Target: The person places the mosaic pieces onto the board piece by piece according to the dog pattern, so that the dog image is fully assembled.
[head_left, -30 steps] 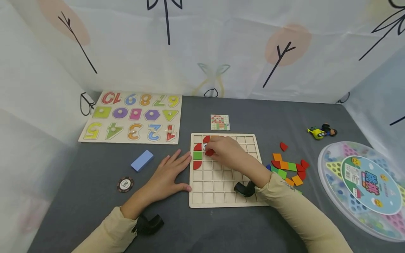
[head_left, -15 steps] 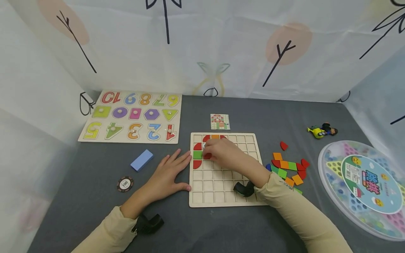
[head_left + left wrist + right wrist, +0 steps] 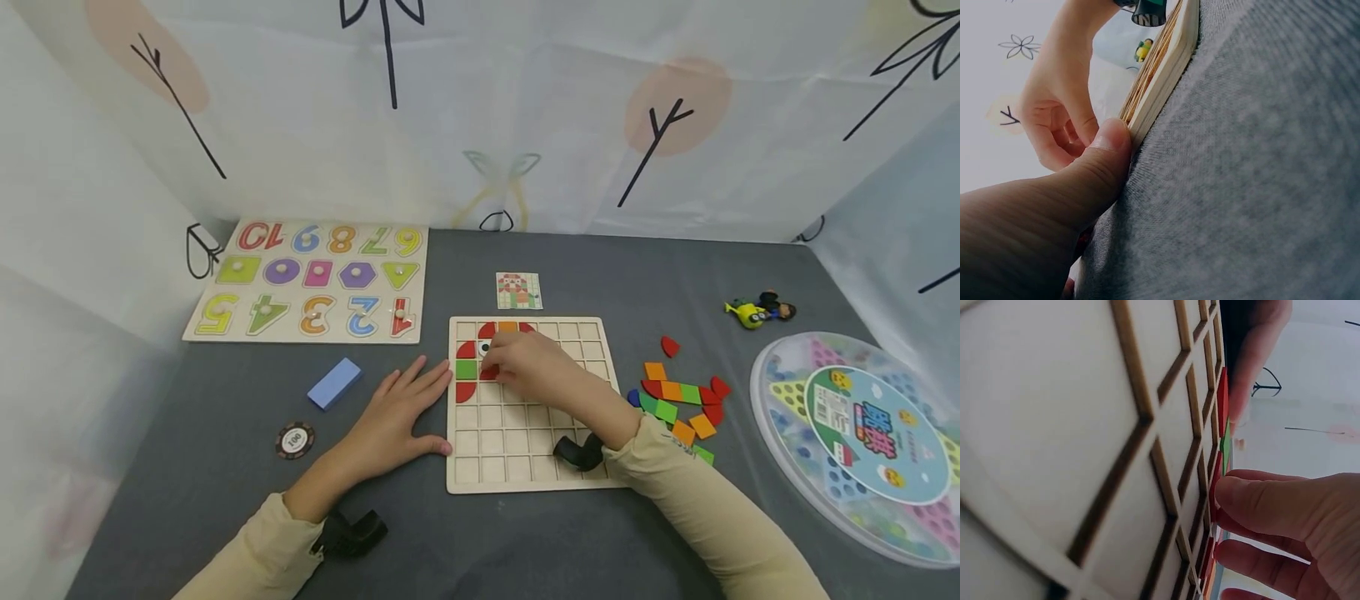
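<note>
A wooden grid board [image 3: 495, 446] lies on the grey table. My right hand [image 3: 536, 367] is over its upper left, thumb and fingertips pinching a red rounded tile [image 3: 489, 374] at a grid cell. In the right wrist view the thumb [image 3: 1241, 497] is right at the tile, low against the grid. Beside it sit a green square tile [image 3: 466, 369], red rounded tiles above and below that, and a white tile with a black dot [image 3: 484, 347]. My left hand [image 3: 397, 417] rests with fingers spread along the board's left edge; its thumb [image 3: 1107, 156] touches the edge.
Loose red, orange, green and blue tiles [image 3: 678, 392] lie right of the board. A small picture card [image 3: 518, 291] is behind it. Around stand a number puzzle [image 3: 300, 332], blue block [image 3: 334, 383], poker chip [image 3: 295, 440], toy figures [image 3: 759, 312] and a round clear box [image 3: 776, 450].
The red tile has come down from a tilted position to lie at the cell under my right fingertips. My right hand has shifted slightly; my left hand stays at the board's edge.
</note>
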